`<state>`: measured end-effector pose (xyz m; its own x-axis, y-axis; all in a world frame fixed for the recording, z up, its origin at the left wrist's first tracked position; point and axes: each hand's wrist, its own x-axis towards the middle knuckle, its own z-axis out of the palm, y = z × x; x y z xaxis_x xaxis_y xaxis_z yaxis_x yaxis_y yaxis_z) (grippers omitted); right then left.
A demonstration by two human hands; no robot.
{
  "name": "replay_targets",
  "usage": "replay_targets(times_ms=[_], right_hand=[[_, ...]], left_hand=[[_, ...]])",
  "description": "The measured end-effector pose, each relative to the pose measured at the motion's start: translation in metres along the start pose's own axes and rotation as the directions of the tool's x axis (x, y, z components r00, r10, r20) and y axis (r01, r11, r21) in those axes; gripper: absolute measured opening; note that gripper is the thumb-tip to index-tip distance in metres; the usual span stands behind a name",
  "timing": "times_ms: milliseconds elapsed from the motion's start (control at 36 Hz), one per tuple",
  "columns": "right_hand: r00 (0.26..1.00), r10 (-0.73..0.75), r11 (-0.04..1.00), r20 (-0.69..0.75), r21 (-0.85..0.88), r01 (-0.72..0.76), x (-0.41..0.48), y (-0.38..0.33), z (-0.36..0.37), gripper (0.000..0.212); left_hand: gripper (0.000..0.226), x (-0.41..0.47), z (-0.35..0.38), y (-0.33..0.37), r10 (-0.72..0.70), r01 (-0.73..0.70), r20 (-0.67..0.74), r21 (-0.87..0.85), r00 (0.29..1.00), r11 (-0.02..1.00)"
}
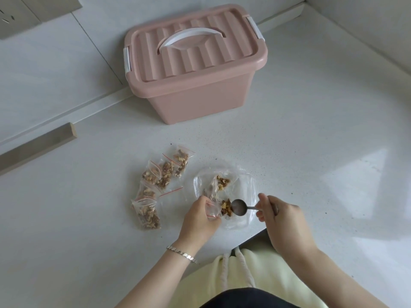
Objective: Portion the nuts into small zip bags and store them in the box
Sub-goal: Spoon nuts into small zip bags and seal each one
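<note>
Mid-filling: left hand (200,216) pinched the zip bag (211,211); right hand (280,215), at its three o'clock, gripped the spoon (239,207); more nuts (223,181) likely needed scooping in

Both bare forearms rise from the bottom edge toward lower centre; the left hand (200,215), a bracelet (181,253) on its wrist, pinches a small zip bag (212,210); the right hand (281,218), just right of it, grips a spoon (238,206) by the handle, knuckles up.

- One pink box (195,70), lid on.
- Five filled zip bags (148,216).
- One open zip bag (212,211), partly filled.
- One spoon (238,206).
- One large clear bag (244,185) holding nuts.
- One bracelet (181,254).
</note>
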<state>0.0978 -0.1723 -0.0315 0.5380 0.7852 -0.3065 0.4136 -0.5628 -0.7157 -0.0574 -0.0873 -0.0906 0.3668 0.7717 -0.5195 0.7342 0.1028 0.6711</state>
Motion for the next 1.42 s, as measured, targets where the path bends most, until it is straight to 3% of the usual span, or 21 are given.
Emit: replay_targets(times_ms=[139, 306, 444, 611, 694, 1083, 1278, 1417], right_hand=[[0.997, -0.07, 0.995, 0.013, -0.063, 0.071, 0.001, 0.001, 0.006, 0.04], [0.995, 0.082, 0.956, 0.059, 0.278, -0.096, 0.007, 0.026, 0.019, 0.03], [0.95, 0.256, 0.751, 0.177, 0.582, -0.311, 0.016, 0.046, 0.023, 0.035], [0.869, 0.353, 0.512, 0.347, 0.705, -0.49, 0.023, 0.054, 0.025, 0.038], [0.848, 0.366, 0.466, 0.383, 0.714, -0.523, 0.022, 0.058, 0.023, 0.039], [0.89, 0.316, 0.415, 0.329, 0.796, -0.442, 0.02, 0.057, -0.005, 0.041], [0.935, 0.231, 0.382, 0.269, 0.859, -0.341, 0.017, 0.03, -0.014, 0.043], [0.973, 0.163, 0.435, 0.162, 0.873, -0.219, 0.009, 0.012, -0.014, 0.049]], left_hand=[[0.02, -0.001, -0.001, 0.003, -0.023, 0.023, 0.032, 0.019, 0.999, 1.0], [0.02, -0.004, -0.002, 0.007, -0.097, 0.106, 0.06, -0.165, 0.993, 0.981], [0.021, -0.005, -0.003, 0.007, -0.144, 0.151, 0.045, -0.267, 0.989, 0.952], [0.023, -0.006, -0.003, 0.01, -0.147, 0.152, 0.038, -0.315, 0.988, 0.937], [0.023, -0.006, -0.004, 0.011, -0.157, 0.154, 0.016, -0.312, 0.987, 0.937], [0.029, -0.009, -0.005, 0.01, -0.02, -0.022, -0.179, -0.231, 0.984, 0.973], [0.031, -0.005, 0.0, 0.018, 0.012, -0.05, -0.189, -0.195, 0.982, 0.98], [0.036, -0.005, -0.001, 0.027, 0.035, -0.08, -0.186, -0.24, 0.982, 0.967]])
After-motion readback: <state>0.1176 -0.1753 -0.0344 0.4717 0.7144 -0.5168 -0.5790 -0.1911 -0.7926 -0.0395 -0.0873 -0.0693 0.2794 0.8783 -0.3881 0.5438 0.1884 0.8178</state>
